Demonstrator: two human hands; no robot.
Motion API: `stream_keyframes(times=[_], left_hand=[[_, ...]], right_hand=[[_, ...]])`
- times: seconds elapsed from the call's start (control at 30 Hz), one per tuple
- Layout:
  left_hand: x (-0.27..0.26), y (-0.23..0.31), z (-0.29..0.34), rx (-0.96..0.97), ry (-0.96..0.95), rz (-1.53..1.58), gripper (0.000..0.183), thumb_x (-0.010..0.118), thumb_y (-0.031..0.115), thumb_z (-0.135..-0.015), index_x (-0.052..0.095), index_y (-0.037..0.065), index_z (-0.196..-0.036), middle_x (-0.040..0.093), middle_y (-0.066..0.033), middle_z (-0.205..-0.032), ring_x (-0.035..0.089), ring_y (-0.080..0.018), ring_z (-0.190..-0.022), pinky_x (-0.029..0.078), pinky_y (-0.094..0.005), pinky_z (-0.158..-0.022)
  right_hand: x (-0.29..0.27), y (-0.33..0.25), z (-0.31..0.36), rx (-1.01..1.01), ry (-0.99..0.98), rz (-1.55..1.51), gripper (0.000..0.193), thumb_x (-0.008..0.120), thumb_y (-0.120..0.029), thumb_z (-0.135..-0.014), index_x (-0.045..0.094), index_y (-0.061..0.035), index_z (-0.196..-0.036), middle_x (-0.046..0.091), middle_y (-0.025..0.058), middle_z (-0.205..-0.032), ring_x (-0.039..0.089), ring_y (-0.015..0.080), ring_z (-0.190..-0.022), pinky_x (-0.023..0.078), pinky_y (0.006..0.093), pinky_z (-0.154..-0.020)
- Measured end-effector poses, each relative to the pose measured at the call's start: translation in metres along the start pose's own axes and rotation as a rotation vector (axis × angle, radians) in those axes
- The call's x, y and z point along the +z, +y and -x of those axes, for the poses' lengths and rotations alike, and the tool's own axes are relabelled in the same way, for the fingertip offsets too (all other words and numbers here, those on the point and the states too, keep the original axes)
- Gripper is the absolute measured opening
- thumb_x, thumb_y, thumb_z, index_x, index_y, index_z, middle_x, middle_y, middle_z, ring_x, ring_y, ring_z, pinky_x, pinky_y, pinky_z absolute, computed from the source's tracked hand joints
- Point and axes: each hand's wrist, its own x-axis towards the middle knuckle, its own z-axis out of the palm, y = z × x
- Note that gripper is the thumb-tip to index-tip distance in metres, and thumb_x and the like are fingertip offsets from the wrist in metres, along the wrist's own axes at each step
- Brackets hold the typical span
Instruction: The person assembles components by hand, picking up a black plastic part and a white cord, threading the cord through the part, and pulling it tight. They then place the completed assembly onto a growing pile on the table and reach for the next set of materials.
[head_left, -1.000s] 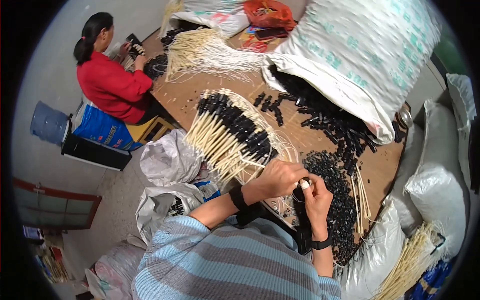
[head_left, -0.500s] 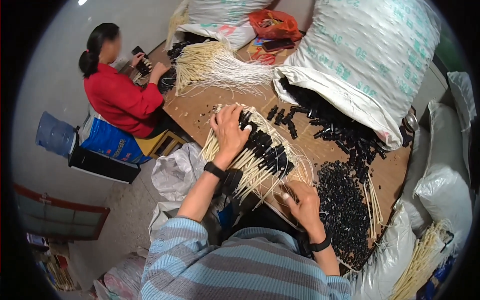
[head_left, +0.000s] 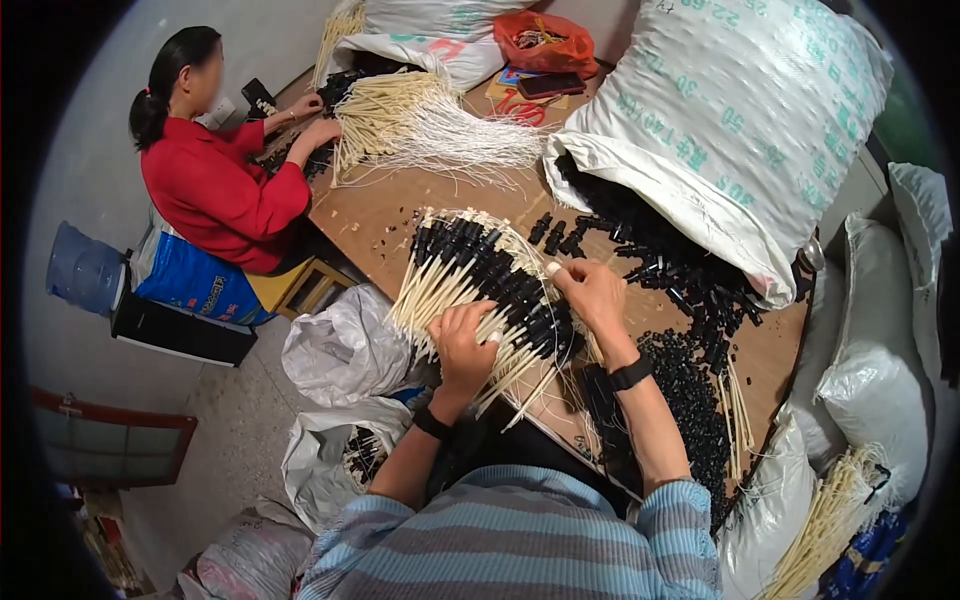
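Observation:
A fanned pile of thin cream sticks (head_left: 420, 295) lies at the table's near edge, with black plastic sleeves (head_left: 470, 250) on their far ends and white strings trailing among them. My left hand (head_left: 465, 345) rests over the near part of the sticks, its fingers curled round some of them. At the pile's right side, my right hand (head_left: 597, 300) has thumb and forefinger pinched by the sleeved ends. What is between those fingertips is too small to make out. Below my right wrist, loose white strings hang over the edge.
A large white woven sack (head_left: 730, 130) spills black sleeves (head_left: 680, 275) onto the table (head_left: 375, 225). Small black pieces (head_left: 680, 400) are heaped right of my right forearm. A person in red (head_left: 220, 190) works at the far left, beside another stick bundle (head_left: 380, 115). Open sacks (head_left: 345, 340) stand left.
My left hand has drawn back from the black sleeves to the cream sticks. My right hand has moved up from the near strings to the sleeved ends. The person in red has shifted posture.

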Motion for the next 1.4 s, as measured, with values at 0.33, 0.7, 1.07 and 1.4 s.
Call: stream_keyframes(times=[0.33, 0.7, 1.07, 1.4], left_hand=[[-0.009, 0.034, -0.017, 0.118, -0.012, 0.021, 0.055, 0.072, 0.006, -0.06, 0.06, 0.008, -0.114, 0.063, -0.0054, -0.105, 0.055, -0.025, -0.1, 0.035, -0.038, -0.091], [0.025, 0.088, -0.018, 0.071, -0.267, 0.506, 0.036, 0.062, 0.0, -0.074, 0.064, 0.007, -0.109, 0.062, -0.0122, -0.085, 0.06, -0.0257, -0.064, 0.048, -0.0324, -0.058], [0.027, 0.12, -0.001, 0.117, -0.317, 0.435, 0.038, 0.058, -0.005, -0.073, 0.065, 0.002, -0.109, 0.058, -0.0083, -0.079, 0.051, -0.0126, -0.058, 0.04, -0.0251, -0.051], [0.031, 0.126, 0.01, 0.265, -0.315, 0.367, 0.049, 0.061, -0.001, -0.071, 0.065, 0.009, -0.119, 0.062, -0.0103, -0.086, 0.058, -0.0248, -0.063, 0.047, -0.0317, -0.058]], right_hand=[[-0.032, 0.008, 0.02, 0.166, -0.287, -0.833, 0.015, 0.069, -0.011, -0.088, 0.068, -0.0028, -0.1, 0.065, -0.0019, -0.089, 0.058, 0.0065, -0.081, 0.046, 0.021, -0.073], [-0.074, 0.03, 0.08, 0.272, -0.211, -1.042, 0.027, 0.069, 0.002, -0.082, 0.067, 0.0002, -0.109, 0.067, 0.0013, -0.093, 0.06, 0.0062, -0.082, 0.048, 0.0198, -0.076], [-0.091, 0.048, 0.111, 0.304, -0.103, -1.147, 0.025, 0.058, 0.001, -0.081, 0.066, 0.002, -0.105, 0.067, 0.0024, -0.094, 0.06, 0.0071, -0.084, 0.046, 0.0201, -0.079], [-0.089, 0.057, 0.124, 0.324, -0.104, -1.087, 0.013, 0.06, -0.001, -0.084, 0.067, 0.0026, -0.095, 0.066, -0.0001, -0.081, 0.056, 0.0048, -0.07, 0.043, 0.0183, -0.065]])
